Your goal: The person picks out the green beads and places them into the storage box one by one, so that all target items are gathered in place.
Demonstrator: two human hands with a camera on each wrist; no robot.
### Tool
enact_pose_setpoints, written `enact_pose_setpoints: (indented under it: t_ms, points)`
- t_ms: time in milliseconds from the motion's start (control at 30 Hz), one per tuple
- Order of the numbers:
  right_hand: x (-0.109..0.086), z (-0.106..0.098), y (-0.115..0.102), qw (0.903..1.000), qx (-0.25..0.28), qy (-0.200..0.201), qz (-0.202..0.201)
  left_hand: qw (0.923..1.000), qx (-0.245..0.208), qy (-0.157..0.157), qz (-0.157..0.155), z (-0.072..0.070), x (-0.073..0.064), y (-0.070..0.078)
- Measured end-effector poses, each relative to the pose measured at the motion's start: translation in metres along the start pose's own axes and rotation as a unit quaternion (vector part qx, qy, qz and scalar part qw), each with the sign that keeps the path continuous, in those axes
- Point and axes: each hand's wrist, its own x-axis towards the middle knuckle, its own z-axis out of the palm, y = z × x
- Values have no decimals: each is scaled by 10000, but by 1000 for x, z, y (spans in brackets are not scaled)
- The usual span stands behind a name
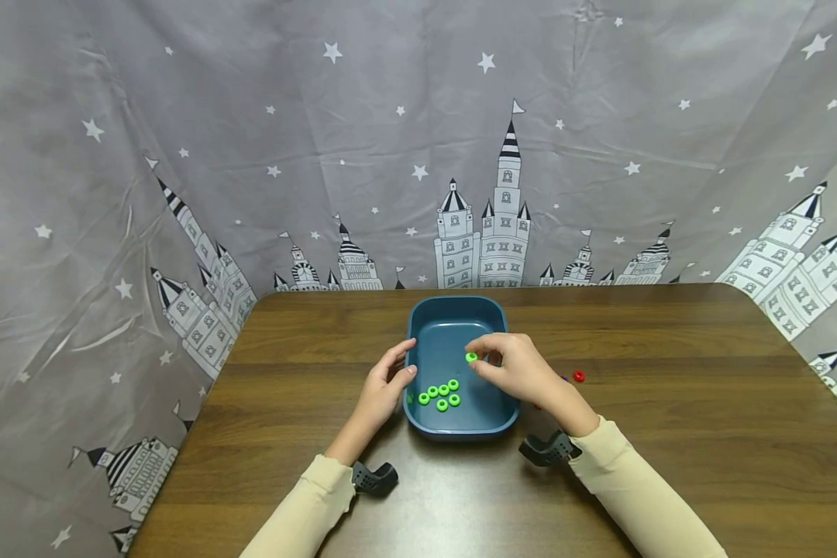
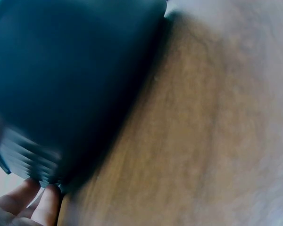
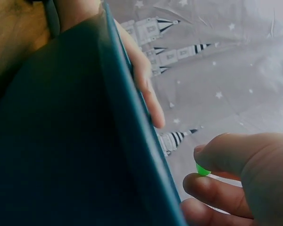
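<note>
My right hand (image 1: 519, 364) is over the right half of a dark blue-green bin (image 1: 456, 428), pinching a small green ring (image 1: 470, 357) between thumb and fingertips. A sliver of that green ring (image 3: 203, 170) shows between the fingers in the right wrist view. My left hand (image 1: 382, 386) rests against the bin's left side, thumb and index finger at the rim and fairly straight. In the left wrist view, fingertips (image 2: 48, 200) touch the outer wall. Several more green rings (image 1: 443, 390) lie on the bin's floor, toward its near left.
A red ring (image 1: 579, 376) lies on the wooden table (image 1: 676, 387) right of the bin. Bits of blue and red show beside it, mostly hidden by my right wrist. Behind the table hangs a grey curtain (image 1: 363, 178) printed with castles and stars.
</note>
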Motion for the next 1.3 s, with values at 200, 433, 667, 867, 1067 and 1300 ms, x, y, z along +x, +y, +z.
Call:
enact_pose_setpoints:
  t_ms: [200,433,667,867,1067,1300]
  points:
    - [7,12,-2,9985,-114,-528,-88,10000,18,-16,-6,0,0,0]
    - [13,21,-6,9958,-271,-875,70,10000,45,-40,62,0,0,0]
    - [19,28,-8,9951,-436,-890,-1,10000,17,-45,13,0,0,0]
    - [22,35,-9,9916,-618,-1130,149,10000,51,-18,-10,0,0,0]
    - [23,39,-8,9870,-950,-1252,331,10000,57,-23,7,1,0,0]
    - [23,42,-10,9826,-1272,-1229,568,10000,-17,-31,-19,0,0,1]
